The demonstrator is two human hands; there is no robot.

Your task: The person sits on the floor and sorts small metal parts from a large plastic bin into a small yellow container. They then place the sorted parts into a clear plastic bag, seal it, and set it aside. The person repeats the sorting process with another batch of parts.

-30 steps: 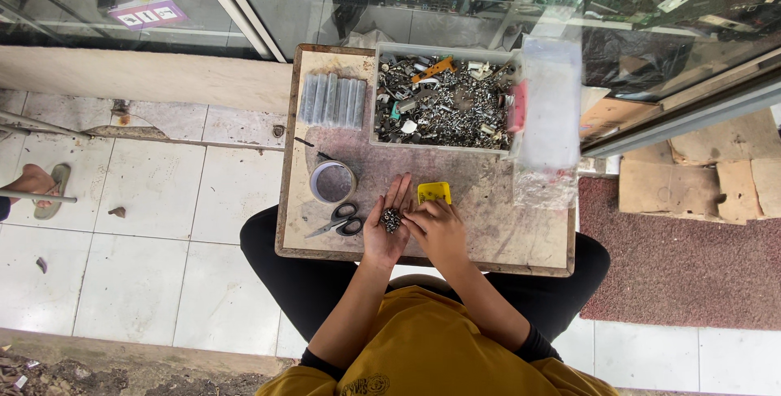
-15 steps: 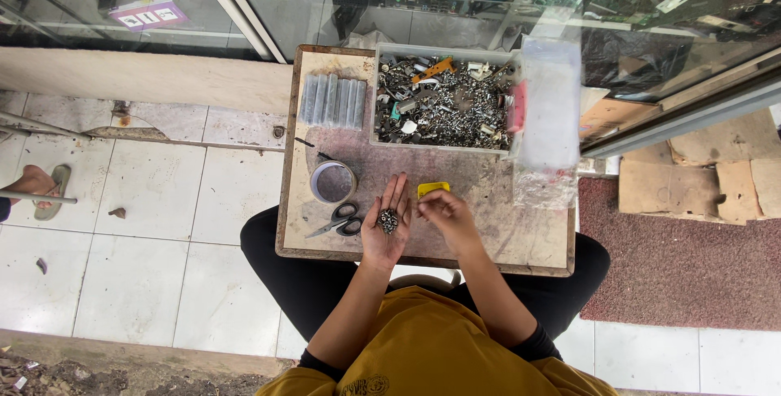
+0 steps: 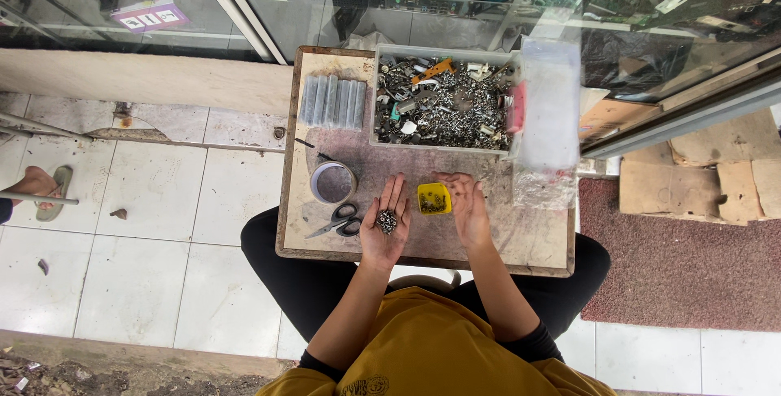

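Seen from our head camera, we sit at a worn wooden board [image 3: 521, 241] laid across our lap, our left hand [image 3: 385, 221] turned palm up with the fingers spread flat, cradling a small heap of metal bits [image 3: 386, 221] in the hollow of the palm. Our right hand [image 3: 465, 201] rests palm down on the board just to the right, fingers loosely curled; whether it pinches anything we cannot tell. Between the two hands sits a small yellow tray [image 3: 434, 198], its long axis running roughly left to right, touching or nearly touching the right fingers, so the right hand is the nearer one. The heap lies just left of the tray, at much the same depth. Further away stands a clear bin of mixed metal scrap [image 3: 443, 103], with scissors [image 3: 338, 222] and a round tin [image 3: 333, 182] off to the left.
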